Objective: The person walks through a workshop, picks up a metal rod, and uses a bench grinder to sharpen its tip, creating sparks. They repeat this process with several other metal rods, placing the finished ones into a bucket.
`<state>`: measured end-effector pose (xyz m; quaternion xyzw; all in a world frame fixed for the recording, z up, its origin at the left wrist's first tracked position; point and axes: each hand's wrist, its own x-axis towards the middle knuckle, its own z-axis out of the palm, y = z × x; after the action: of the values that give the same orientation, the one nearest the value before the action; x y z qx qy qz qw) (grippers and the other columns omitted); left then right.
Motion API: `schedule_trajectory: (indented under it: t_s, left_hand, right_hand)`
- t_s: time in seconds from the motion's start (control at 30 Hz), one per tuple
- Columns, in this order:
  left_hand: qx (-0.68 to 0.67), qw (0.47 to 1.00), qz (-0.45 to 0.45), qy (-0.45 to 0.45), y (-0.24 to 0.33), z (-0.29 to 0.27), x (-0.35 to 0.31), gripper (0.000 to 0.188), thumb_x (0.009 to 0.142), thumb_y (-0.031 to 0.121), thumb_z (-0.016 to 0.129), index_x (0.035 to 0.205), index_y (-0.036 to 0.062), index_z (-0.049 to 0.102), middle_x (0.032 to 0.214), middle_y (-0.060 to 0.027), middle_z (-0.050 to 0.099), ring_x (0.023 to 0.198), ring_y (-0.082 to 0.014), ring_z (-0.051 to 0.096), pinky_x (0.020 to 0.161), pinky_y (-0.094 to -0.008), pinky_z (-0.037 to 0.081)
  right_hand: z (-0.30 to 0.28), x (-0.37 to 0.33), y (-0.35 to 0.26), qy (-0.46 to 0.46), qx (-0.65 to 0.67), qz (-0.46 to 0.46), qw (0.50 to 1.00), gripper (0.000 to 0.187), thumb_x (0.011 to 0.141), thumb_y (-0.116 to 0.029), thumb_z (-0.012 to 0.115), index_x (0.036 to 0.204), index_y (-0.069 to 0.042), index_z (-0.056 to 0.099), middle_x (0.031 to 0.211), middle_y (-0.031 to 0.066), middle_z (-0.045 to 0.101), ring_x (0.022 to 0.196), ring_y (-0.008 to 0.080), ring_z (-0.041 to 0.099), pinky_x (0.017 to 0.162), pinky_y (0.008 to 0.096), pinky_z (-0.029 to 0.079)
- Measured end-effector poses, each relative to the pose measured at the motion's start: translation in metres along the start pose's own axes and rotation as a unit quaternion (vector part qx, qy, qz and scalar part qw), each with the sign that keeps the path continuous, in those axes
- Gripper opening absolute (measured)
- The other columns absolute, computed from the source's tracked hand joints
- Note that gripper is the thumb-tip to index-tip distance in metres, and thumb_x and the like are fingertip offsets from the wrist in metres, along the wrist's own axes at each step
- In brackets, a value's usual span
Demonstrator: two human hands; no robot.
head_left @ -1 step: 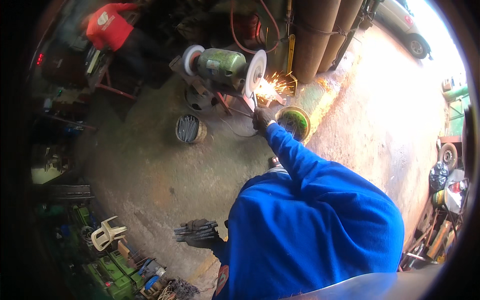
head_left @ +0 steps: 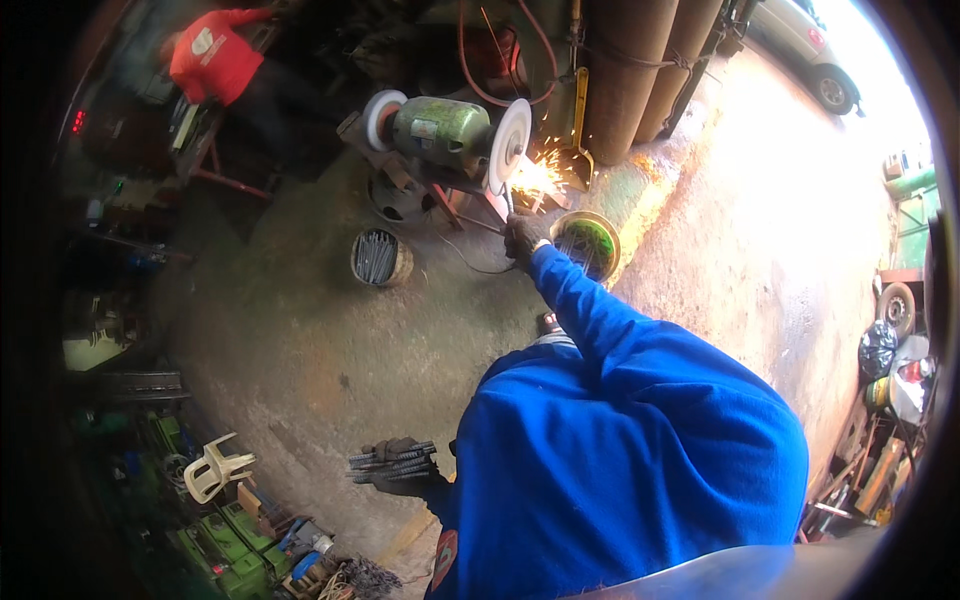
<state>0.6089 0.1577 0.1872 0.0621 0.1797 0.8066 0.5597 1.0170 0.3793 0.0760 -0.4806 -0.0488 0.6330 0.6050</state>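
Observation:
My right hand (head_left: 522, 238), in a dark glove, is closed around a short steel rod (head_left: 508, 198). The rod's far end meets the lower edge of the right white grinding wheel (head_left: 510, 146) on a green bench grinder (head_left: 443, 130). Orange sparks (head_left: 537, 175) fly off to the right of that contact. Low on the left, my gloved left hand (head_left: 402, 462) grips a bundle of ribbed steel rods (head_left: 372, 466), lying roughly level and well away from the grinder.
A bucket packed with rods (head_left: 376, 257) stands left of the grinder; a green-lined bucket (head_left: 588, 246) is beside my right wrist. Tall cylinders (head_left: 625, 75) rise behind. At the far left works a person in red (head_left: 218, 55). A cream plastic chair (head_left: 217, 469) lies lower left.
The spray of sparks has a slightly different shape. Both hands and the rods they hold stay practically where they were.

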Motion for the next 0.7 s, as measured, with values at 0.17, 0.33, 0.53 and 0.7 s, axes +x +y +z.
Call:
schedule_trajectory:
  t_s: [0.17, 0.33, 0.53, 0.7]
  left_hand:
    - [-0.423, 0.886, -0.191, -0.014, 0.032, -0.038, 0.011, 0.028, 0.09, 0.022, 0.058, 0.106, 0.0005, 0.057, 0.083, -0.0065, 0.056, 0.071, -0.0147, 0.058, 0.073, -0.0286, 0.051]
    - [-0.227, 0.966, -0.123, 0.021, 0.009, 0.016, 0.011, 0.025, 0.092, 0.021, 0.054, 0.101, -0.0014, 0.059, 0.082, -0.0087, 0.055, 0.068, -0.0186, 0.057, 0.075, -0.0334, 0.053]
    - [0.095, 0.994, 0.037, 0.041, 0.032, 0.016, 0.005, 0.023, 0.093, 0.02, 0.053, 0.102, 0.0002, 0.06, 0.08, -0.0069, 0.054, 0.06, -0.0177, 0.048, 0.068, -0.0274, 0.047]
    - [-0.086, 0.992, -0.087, 0.01, 0.04, 0.01, 0.014, 0.018, 0.091, 0.019, 0.055, 0.095, 0.0019, 0.059, 0.074, -0.0033, 0.048, 0.059, -0.0136, 0.045, 0.063, -0.0255, 0.044]
  right_hand:
    - [0.016, -0.008, 0.005, 0.076, 0.075, -0.023, 0.994, 0.013, 0.081, -0.011, 0.056, 0.094, -0.011, 0.057, 0.064, 0.0045, 0.052, 0.046, 0.0186, 0.05, 0.04, 0.0329, 0.041]
    - [-0.046, 0.054, 0.026, 0.056, -0.115, -0.126, 0.984, 0.006, 0.082, -0.011, 0.057, 0.086, -0.01, 0.061, 0.062, 0.0043, 0.053, 0.052, 0.0201, 0.056, 0.044, 0.0342, 0.045]
    - [0.001, -0.004, 0.002, 0.003, 0.209, 0.028, 0.977, 0.009, 0.085, -0.013, 0.049, 0.094, -0.009, 0.05, 0.069, 0.0061, 0.052, 0.049, 0.0154, 0.043, 0.043, 0.0276, 0.036]
    - [-0.005, 0.006, 0.0, 0.017, 0.216, 0.068, 0.974, 0.004, 0.082, -0.011, 0.052, 0.085, -0.009, 0.05, 0.069, 0.0074, 0.051, 0.05, 0.0173, 0.045, 0.043, 0.0289, 0.038]
